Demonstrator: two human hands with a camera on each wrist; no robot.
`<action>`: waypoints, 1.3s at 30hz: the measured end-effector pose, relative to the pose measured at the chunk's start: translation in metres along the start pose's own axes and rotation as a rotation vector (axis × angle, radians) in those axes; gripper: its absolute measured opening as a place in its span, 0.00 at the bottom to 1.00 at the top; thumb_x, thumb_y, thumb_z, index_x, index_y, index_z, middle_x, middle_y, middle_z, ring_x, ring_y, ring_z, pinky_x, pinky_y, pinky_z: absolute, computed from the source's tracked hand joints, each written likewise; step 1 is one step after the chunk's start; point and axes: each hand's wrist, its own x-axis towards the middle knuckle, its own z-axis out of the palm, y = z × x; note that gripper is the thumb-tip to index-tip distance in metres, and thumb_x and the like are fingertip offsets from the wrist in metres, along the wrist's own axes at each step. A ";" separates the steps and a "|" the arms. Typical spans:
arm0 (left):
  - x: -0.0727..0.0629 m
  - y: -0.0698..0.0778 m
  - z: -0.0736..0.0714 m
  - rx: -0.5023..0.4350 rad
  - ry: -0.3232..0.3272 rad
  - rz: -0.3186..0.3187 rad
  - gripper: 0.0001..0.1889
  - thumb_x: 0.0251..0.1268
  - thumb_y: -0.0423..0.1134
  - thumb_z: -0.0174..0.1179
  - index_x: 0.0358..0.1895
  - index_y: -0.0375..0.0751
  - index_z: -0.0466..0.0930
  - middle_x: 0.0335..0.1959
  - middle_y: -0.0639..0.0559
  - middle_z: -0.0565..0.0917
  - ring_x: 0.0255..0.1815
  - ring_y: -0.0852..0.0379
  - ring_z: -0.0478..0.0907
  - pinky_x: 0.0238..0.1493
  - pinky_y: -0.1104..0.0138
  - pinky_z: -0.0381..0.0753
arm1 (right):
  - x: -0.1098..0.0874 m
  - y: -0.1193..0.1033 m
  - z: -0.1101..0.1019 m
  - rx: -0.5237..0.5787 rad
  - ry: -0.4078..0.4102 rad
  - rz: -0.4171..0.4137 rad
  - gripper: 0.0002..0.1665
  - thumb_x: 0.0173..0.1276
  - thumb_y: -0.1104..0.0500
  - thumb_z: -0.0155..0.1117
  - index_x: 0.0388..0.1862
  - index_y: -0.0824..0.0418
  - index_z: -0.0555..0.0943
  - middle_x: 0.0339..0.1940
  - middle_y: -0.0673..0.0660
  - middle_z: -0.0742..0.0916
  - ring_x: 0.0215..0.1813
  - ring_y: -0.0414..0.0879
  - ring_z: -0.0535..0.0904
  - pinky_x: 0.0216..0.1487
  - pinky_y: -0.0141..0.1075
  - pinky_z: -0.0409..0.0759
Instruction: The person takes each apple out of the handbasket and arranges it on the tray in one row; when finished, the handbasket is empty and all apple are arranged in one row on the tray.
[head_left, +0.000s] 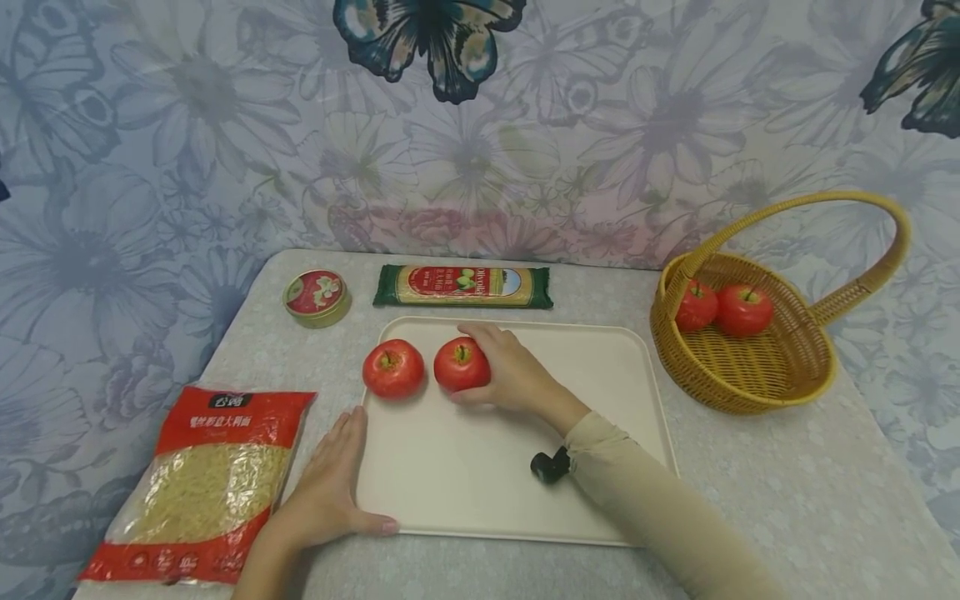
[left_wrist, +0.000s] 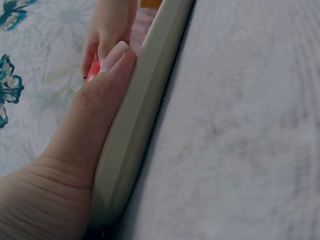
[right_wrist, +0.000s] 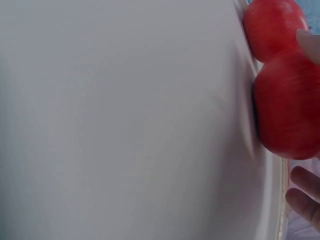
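Note:
My right hand grips a red apple over the back part of a cream tray, with thumb and fingers around its right side. Another red apple sits to its left, in the tray's back left corner. In the right wrist view the gripped apple overlaps the other in front of the tray's rim. My left hand lies at the tray's front left corner, fingers stretched along the left edge. In the left wrist view its thumb rests along the tray's rim.
A yellow wicker basket with two red apples stands at the right. Behind the tray lie a green-ended pasta packet and a round red-topped tin. A red bag of pasta is at the left, beside my left forearm.

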 end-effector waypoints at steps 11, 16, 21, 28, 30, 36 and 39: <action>-0.001 0.000 0.000 0.013 -0.013 -0.025 0.85 0.18 0.76 0.75 0.81 0.43 0.32 0.82 0.38 0.41 0.83 0.36 0.34 0.77 0.36 0.41 | -0.039 0.005 -0.045 0.052 0.100 -0.084 0.54 0.53 0.34 0.75 0.76 0.46 0.63 0.74 0.47 0.70 0.75 0.48 0.63 0.73 0.53 0.68; -0.001 -0.001 0.001 0.015 -0.008 -0.017 0.85 0.18 0.76 0.75 0.81 0.42 0.32 0.82 0.37 0.41 0.82 0.35 0.35 0.76 0.35 0.42 | -0.068 0.016 -0.076 0.088 0.155 -0.069 0.52 0.57 0.36 0.74 0.76 0.46 0.62 0.75 0.50 0.68 0.74 0.50 0.65 0.72 0.55 0.69; -0.002 -0.001 0.001 0.000 0.014 0.023 0.85 0.19 0.75 0.76 0.81 0.39 0.32 0.82 0.34 0.42 0.82 0.33 0.36 0.75 0.34 0.43 | -0.096 0.037 -0.105 0.077 0.274 -0.079 0.50 0.57 0.43 0.77 0.74 0.52 0.65 0.72 0.56 0.71 0.67 0.53 0.70 0.64 0.55 0.75; -0.002 -0.001 0.000 0.001 0.017 0.036 0.85 0.19 0.76 0.75 0.81 0.39 0.32 0.82 0.34 0.41 0.82 0.33 0.37 0.75 0.34 0.43 | -0.129 0.078 -0.141 0.007 0.448 -0.033 0.48 0.54 0.56 0.80 0.72 0.58 0.67 0.67 0.61 0.74 0.60 0.54 0.71 0.59 0.52 0.72; -0.002 0.000 0.001 0.001 0.012 0.030 0.85 0.18 0.76 0.75 0.81 0.39 0.32 0.82 0.34 0.41 0.82 0.33 0.36 0.76 0.35 0.43 | -0.137 0.090 -0.150 -0.012 0.488 -0.002 0.48 0.55 0.57 0.80 0.72 0.59 0.66 0.68 0.62 0.73 0.61 0.53 0.70 0.59 0.42 0.71; 0.000 0.000 0.000 0.005 0.002 0.016 0.85 0.18 0.77 0.75 0.81 0.41 0.31 0.82 0.36 0.41 0.82 0.34 0.36 0.76 0.35 0.43 | -0.151 0.120 -0.172 0.046 0.554 0.145 0.47 0.59 0.55 0.76 0.74 0.57 0.64 0.70 0.62 0.70 0.62 0.53 0.67 0.58 0.38 0.73; 0.000 0.000 0.000 0.003 0.000 0.014 0.84 0.19 0.77 0.75 0.81 0.42 0.32 0.82 0.36 0.41 0.82 0.35 0.36 0.76 0.35 0.43 | -0.151 0.133 -0.180 0.066 0.535 0.228 0.48 0.62 0.50 0.74 0.76 0.55 0.62 0.72 0.63 0.67 0.68 0.61 0.65 0.62 0.60 0.72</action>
